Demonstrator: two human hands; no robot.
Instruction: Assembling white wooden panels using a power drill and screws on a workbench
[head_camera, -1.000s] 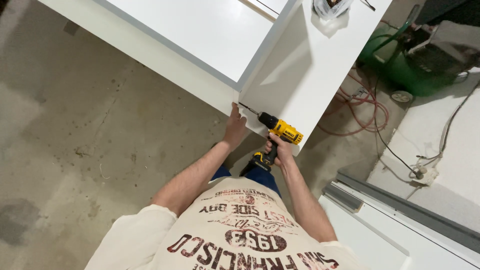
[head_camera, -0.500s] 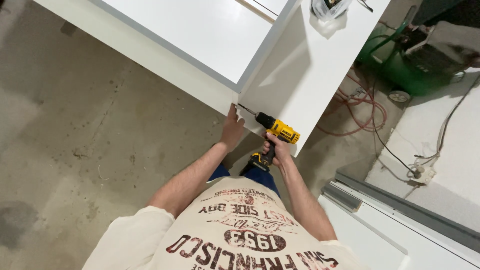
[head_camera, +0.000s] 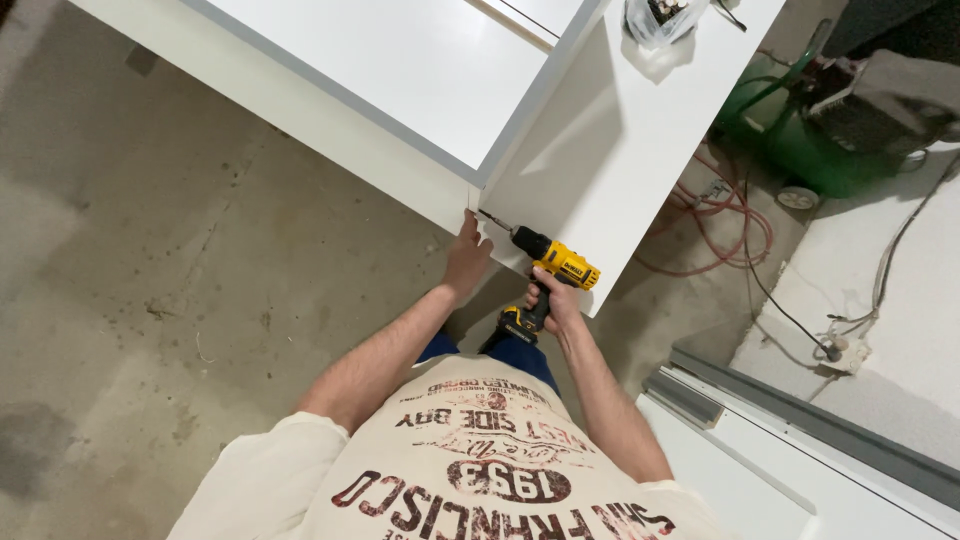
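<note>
1. Nearest the camera: cream printed T-shirt (head_camera: 470, 470) at the bottom edge, both bare forearms reaching up and away from it.
2. Right hand (head_camera: 556, 300): clamped around the grip of a yellow-and-black cordless drill (head_camera: 548, 272); battery foot below the fist, bit aimed up-left.
3. Drill bit tip: meeting the corner where a white side panel (head_camera: 610, 150) joins a white grey-edged panel (head_camera: 400, 80); whether the tip touches a screw cannot be told.
4. Left hand (head_camera: 468, 255): open, fingers spread flat against the lower corner of the white cabinet (head_camera: 330, 140), just beside the bit tip; holding nothing.
5. Hands: near one another, not touching, with the drill's nose between them.
6. Below and left of the cabinet: stained grey concrete floor (head_camera: 150, 300).
7. On the side panel's far end: clear plastic bag (head_camera: 660, 18) with small dark parts inside, partly cut off by the top edge.
8. Right of the cabinet, on the floor: loose coil of red hose (head_camera: 730, 225), a thin black cable (head_camera: 790, 315) running past it.
9. Farther right: green wheeled compressor (head_camera: 800, 150), partly covered by a grey object.
10. Lower right: white panels with a grey metal rail (head_camera: 800, 420) lying along them.
</note>
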